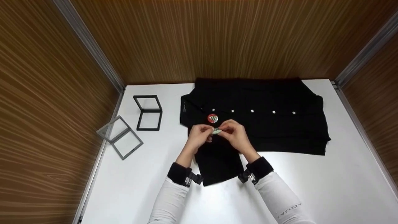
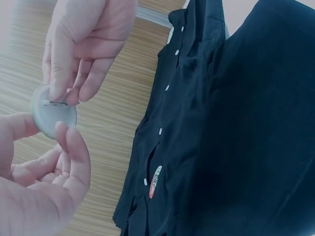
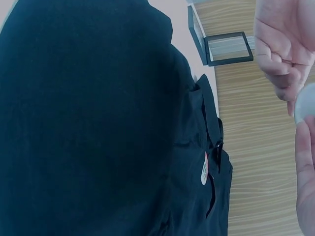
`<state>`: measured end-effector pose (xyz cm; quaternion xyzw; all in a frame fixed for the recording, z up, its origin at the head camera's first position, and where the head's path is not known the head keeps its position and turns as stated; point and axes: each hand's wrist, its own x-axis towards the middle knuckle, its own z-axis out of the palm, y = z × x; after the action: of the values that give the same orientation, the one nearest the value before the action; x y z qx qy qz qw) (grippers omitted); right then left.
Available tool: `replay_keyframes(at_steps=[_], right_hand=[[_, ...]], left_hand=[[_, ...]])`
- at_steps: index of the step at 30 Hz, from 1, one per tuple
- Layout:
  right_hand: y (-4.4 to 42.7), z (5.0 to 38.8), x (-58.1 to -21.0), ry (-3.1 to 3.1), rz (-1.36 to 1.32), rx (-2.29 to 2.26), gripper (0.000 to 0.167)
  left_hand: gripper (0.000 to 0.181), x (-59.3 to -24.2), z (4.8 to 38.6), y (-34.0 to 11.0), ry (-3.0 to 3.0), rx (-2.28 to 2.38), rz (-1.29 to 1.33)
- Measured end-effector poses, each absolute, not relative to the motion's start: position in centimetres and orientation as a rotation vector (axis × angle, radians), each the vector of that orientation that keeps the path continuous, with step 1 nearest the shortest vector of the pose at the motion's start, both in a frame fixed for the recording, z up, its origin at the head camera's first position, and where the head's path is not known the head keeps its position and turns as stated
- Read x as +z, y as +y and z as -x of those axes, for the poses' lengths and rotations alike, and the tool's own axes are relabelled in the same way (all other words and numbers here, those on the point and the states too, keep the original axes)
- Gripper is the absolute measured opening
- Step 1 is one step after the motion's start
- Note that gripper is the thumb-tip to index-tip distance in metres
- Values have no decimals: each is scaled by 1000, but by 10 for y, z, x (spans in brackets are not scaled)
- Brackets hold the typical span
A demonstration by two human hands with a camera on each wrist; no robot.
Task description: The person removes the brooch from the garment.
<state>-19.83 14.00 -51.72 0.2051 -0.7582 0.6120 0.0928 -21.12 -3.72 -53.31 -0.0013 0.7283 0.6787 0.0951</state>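
Note:
A pale green pin-back button badge [image 1: 216, 131] is held between both hands above the black shirt [image 1: 279, 127]. My left hand [image 1: 198, 137] pinches the badge's rim from the left. From the other side my right hand [image 1: 237, 135] pinches it, its fingertips at the pin. In the left wrist view the badge's white back [image 2: 43, 118] shows, with a thin metal pin [image 2: 55, 103] across it. Just beyond the hands, a red round badge [image 1: 212, 118] with a green tree-like picture sits on the shirt front, near the collar [image 1: 186, 110].
Two hinged, see-through display frames stand at the left of the white table [image 1: 168, 146]: a black one [image 1: 149, 128] and a grey one [image 1: 136, 146]. The shirt's sleeve [image 1: 220, 168] reaches toward the front. Wood-grain walls [image 1: 217, 40] enclose the back and sides.

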Motion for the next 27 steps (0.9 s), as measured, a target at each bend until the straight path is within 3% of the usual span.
replay_keyframes(at_steps=[10, 18, 27], right_hand=[[142, 196, -522, -2297, -729, 1803, 18], [156, 212, -557, -2459, -722, 1758, 26], [175, 210, -571, -2863, -807, 1208, 41]], left_hand=[[22, -539, 212, -44, 1976, 2136, 56], [22, -544, 212, -56, 2094, 2146, 94], [25, -551, 209, -73, 2211, 2166, 129]])
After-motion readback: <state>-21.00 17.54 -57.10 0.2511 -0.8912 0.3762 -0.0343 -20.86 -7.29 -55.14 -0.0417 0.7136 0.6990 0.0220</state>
